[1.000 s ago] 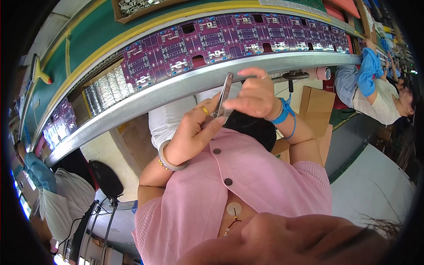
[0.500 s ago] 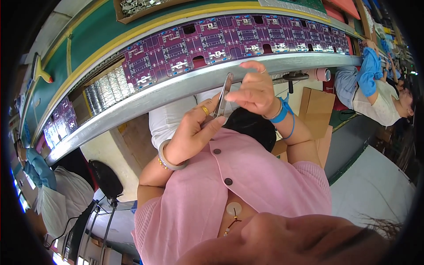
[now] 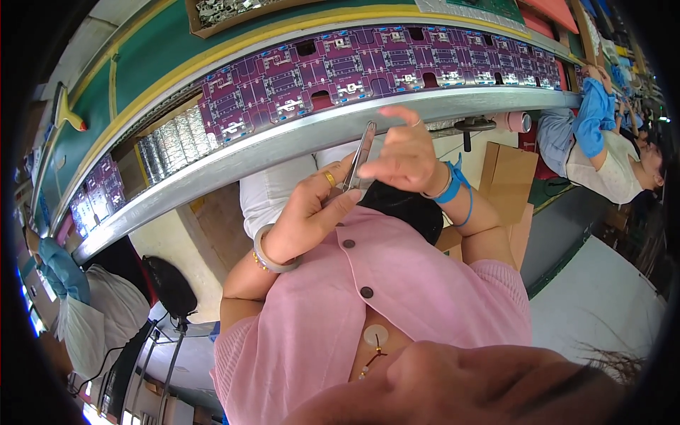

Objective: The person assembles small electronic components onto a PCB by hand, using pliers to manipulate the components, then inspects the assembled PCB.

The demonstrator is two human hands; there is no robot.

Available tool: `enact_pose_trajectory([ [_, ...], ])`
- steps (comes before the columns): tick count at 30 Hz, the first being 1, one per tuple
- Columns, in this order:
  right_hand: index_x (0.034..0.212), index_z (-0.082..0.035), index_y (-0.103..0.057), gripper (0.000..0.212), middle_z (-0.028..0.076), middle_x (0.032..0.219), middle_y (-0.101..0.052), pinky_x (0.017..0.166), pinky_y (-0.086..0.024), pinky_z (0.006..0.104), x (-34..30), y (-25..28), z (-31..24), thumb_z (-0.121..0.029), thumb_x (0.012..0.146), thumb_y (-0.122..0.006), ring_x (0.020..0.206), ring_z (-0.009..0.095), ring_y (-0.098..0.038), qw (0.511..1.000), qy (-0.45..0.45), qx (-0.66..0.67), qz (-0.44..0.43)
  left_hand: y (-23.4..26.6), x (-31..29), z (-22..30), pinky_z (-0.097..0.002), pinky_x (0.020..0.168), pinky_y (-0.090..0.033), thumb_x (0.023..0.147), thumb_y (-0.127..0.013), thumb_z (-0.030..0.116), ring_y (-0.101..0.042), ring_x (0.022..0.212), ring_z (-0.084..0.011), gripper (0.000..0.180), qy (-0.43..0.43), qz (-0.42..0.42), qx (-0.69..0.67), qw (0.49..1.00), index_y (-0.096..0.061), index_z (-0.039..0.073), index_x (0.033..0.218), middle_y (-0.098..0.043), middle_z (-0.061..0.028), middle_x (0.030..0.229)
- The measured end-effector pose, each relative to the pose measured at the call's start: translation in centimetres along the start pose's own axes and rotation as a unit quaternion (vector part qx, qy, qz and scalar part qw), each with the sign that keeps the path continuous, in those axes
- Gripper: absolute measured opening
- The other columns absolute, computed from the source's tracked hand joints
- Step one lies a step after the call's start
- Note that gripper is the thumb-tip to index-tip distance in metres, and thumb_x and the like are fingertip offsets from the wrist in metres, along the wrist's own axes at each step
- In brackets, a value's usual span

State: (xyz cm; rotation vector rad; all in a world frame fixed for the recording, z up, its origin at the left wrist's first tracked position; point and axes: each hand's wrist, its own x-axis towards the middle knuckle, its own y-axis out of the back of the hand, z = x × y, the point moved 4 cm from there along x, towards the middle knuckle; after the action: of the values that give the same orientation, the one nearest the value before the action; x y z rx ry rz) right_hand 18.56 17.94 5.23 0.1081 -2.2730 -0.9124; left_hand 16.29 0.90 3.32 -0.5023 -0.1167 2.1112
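My left hand, with a gold ring and a pale bangle, is closed around one end of a slim shiny metal tool. The tool has two narrow arms and a rounded far end; its exact kind is hard to make out, and its near end is hidden in the fingers. Just right of it is my right hand, wearing a blue wrist strap. Its index finger and thumb are apart, the other fingers are bent, and I see nothing held. The thumb tip is beside the tool; whether they touch I cannot tell.
Beyond a metal rail lies a long row of purple circuit boards. A cardboard box of metal parts stands at the back, a yellow-handled tool at far left. Cardboard stands right. Co-workers sit on both sides.
My right hand has shifted slightly, its thumb nearer the tool and its fingers a little more bent. My left hand and the tool stay almost in place.
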Motion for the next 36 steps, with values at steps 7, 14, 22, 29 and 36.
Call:
enact_pose_trajectory([
  [7,0.08,-0.021,-0.069,0.009,-0.008,0.053,-0.043,0.093,-0.041,0.0422,-0.3,-0.2,-0.2,-0.018,0.072,-0.071,0.052,0.011,-0.043,1.0,0.004,0.013,0.016,0.0,-0.2,0.3,-0.0163,0.072,-0.037,0.09,-0.054,0.005,-0.041,0.081,-0.0029,0.048,0.005,0.002,0.011,1.0,-0.038,-0.002,0.135,-0.049,0.0038,0.099],
  [14,0.084,-0.024,-0.069,0.015,-0.009,0.058,-0.044,0.092,-0.043,0.0432,-0.2,-0.1,0.4,-0.016,0.071,-0.069,0.054,0.011,-0.044,0.998,0.032,-0.044,0.015,0.1,-0.2,0.0,-0.0159,0.068,-0.036,0.09,-0.054,0.004,-0.039,0.076,-0.0026,0.047,-0.001,0.009,0.01,1.0,-0.039,-0.002,0.134,-0.049,0.0036,0.098],
  [22,0.082,-0.022,-0.068,0.012,-0.008,0.056,-0.043,0.091,-0.043,0.0415,0.3,0.1,0.8,-0.016,0.072,-0.069,0.054,0.011,-0.042,0.999,0.014,-0.039,0.017,0.3,0.2,0.1,-0.0162,0.066,-0.036,0.09,-0.054,0.003,-0.039,0.076,-0.0027,0.047,-0.022,0.018,0.039,0.999,-0.039,-0.001,0.134,-0.049,0.0033,0.097],
  [29,0.092,-0.018,-0.066,0.024,-0.008,0.057,-0.047,0.09,-0.042,0.0383,0.1,0.2,1.2,-0.014,0.069,-0.07,0.054,0.012,-0.043,0.981,-0.03,-0.189,0.023,0.4,0.6,0.1,-0.0197,0.055,-0.034,0.086,-0.055,0.002,-0.038,0.063,-0.0052,0.049,-0.107,0.106,0.068,0.986,-0.04,-0.003,0.132,-0.05,-0.0014,0.09],
  [36,0.122,-0.019,-0.056,0.051,-0.006,0.062,-0.042,0.087,-0.041,0.0369,-1.4,-1.4,-0.2,-0.01,0.072,-0.064,0.06,0.011,-0.045,0.973,-0.062,-0.221,-0.023,2.3,1.6,0.2,-0.017,0.056,-0.033,0.079,-0.066,-0.002,-0.037,0.063,-0.0013,0.032,-0.127,0.207,-0.068,0.968,-0.057,0.001,0.109,-0.048,0.0055,0.077],
])
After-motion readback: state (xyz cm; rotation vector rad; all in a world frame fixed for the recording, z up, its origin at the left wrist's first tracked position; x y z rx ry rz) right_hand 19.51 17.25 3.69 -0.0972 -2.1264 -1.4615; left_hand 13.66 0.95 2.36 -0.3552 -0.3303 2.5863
